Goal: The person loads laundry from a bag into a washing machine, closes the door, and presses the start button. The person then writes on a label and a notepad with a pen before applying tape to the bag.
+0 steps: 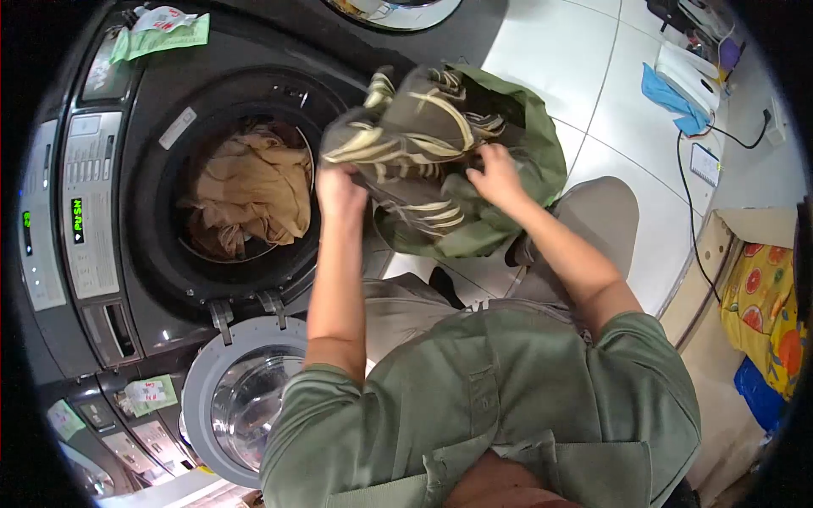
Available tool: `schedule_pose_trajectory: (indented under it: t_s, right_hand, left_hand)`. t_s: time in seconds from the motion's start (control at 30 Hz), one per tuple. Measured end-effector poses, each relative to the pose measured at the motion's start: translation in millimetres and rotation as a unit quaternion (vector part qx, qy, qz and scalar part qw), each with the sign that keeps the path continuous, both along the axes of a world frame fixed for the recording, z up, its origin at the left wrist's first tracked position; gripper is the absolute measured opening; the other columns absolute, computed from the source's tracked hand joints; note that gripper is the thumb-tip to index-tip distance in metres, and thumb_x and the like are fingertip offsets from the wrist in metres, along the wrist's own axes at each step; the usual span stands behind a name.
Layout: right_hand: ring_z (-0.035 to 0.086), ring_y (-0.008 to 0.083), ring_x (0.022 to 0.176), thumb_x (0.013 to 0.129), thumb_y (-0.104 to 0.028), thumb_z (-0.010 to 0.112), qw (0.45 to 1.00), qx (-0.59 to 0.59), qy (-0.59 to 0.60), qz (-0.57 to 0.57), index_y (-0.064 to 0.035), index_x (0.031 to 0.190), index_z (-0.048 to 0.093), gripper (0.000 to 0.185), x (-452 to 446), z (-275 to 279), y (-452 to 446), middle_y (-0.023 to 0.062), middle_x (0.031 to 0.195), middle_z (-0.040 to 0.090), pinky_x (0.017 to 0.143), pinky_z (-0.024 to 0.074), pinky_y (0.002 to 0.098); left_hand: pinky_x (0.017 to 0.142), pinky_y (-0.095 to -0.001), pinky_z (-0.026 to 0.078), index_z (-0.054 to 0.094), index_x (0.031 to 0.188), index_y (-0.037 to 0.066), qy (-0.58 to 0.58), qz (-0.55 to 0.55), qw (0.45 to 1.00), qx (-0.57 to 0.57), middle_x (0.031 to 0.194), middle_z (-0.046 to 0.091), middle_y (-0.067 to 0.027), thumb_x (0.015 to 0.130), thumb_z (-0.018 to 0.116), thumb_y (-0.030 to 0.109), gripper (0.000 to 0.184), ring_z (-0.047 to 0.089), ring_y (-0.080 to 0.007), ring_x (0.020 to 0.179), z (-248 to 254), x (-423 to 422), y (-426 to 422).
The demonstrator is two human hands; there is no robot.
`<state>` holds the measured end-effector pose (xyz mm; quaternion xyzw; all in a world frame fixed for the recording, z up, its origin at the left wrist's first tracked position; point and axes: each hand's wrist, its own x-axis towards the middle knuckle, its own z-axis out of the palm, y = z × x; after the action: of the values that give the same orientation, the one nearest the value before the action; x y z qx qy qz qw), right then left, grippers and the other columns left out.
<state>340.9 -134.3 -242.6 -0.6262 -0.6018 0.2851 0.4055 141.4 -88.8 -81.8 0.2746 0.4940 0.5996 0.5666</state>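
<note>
A dark grey cloth with cream leaf-like stripes point(415, 140) is held up between both hands, partly over an open green bag point(542, 140). My left hand point(340, 193) grips the cloth's lower left edge, fingers closed. On the cloth's right side, my right hand point(498, 176) is closed in a pinch on it, over the bag's opening. To the left, brown cloth point(254, 190) fills part of the drum of a dark front-loading machine point(157, 216). That machine's round glass door point(203, 398) hangs open below the drum.
More machines point(110, 423) stand at the lower left, and another round door point(406, 10) shows at the top. White floor tiles point(627, 110) lie right of the bag. A yellow patterned cloth point(758, 309), a phone point(705, 163) and cables are at the far right.
</note>
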Motion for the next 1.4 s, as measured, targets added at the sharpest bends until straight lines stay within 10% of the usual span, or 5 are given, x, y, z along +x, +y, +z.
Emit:
schedule_pose_trajectory:
  t_s: [0.23,0.57,0.73,1.2,1.4]
  right_hand:
    - [0.021,0.0290,0.127,0.063,-0.031,0.075,0.826,-0.188,0.518,0.116,-0.0049,0.136,-0.001,0.108,39,50,60,0.0163,0.141,0.012,0.098,0.0221,0.0476]
    - [0.051,0.0177,0.101,0.089,-0.013,0.041,0.576,0.054,0.779,0.242,-0.0054,0.123,0.040,0.036,71,86,80,0.0075,0.115,0.050,0.085,0.0439,0.0299]
    - [0.049,0.0188,0.103,0.089,-0.015,0.040,0.786,-0.155,0.599,0.004,-0.0048,0.122,0.041,0.034,78,20,39,0.0082,0.119,0.047,0.085,0.0422,0.0322]
    - [0.049,0.0306,0.107,0.078,-0.012,0.050,0.945,-0.169,-0.202,0.193,0.0019,0.106,0.055,0.031,65,18,-11,0.0216,0.111,0.053,0.090,0.0367,0.0344]
    - [0.053,0.0139,0.083,0.081,-0.012,0.050,0.969,-0.043,0.244,0.012,0.0001,0.103,0.055,0.025,133,21,62,0.0071,0.089,0.060,0.076,0.0431,0.0268]
  left_hand:
    - [0.079,-0.0372,0.048,0.049,0.105,-0.004,0.196,0.042,0.911,0.360,0.101,0.055,-0.0141,0.087,0.039,0.010,0.025,0.054,-0.0245,0.092,214,-43,32]
    - [0.075,-0.0334,0.048,0.055,0.099,-0.005,0.324,-0.076,0.842,0.424,0.094,0.059,-0.0159,0.081,0.044,0.020,0.033,0.058,-0.0243,0.078,193,-89,63]
    - [0.073,-0.0348,0.050,0.053,0.104,-0.003,0.161,0.002,0.987,-0.011,0.102,0.056,-0.0143,0.085,0.044,0.027,0.037,0.056,-0.0252,0.087,65,-111,31]
    - [0.083,-0.0327,0.047,0.050,0.106,-0.010,-0.105,-0.090,0.989,0.044,0.103,0.056,-0.0196,0.078,0.049,0.001,0.030,0.056,-0.0264,0.092,-69,-107,-19]
    - [0.090,-0.0389,0.042,0.046,0.113,-0.005,-0.038,0.026,0.999,0.022,0.113,0.051,-0.0187,0.086,0.040,0.022,0.038,0.051,-0.0304,0.101,-66,-161,-5]
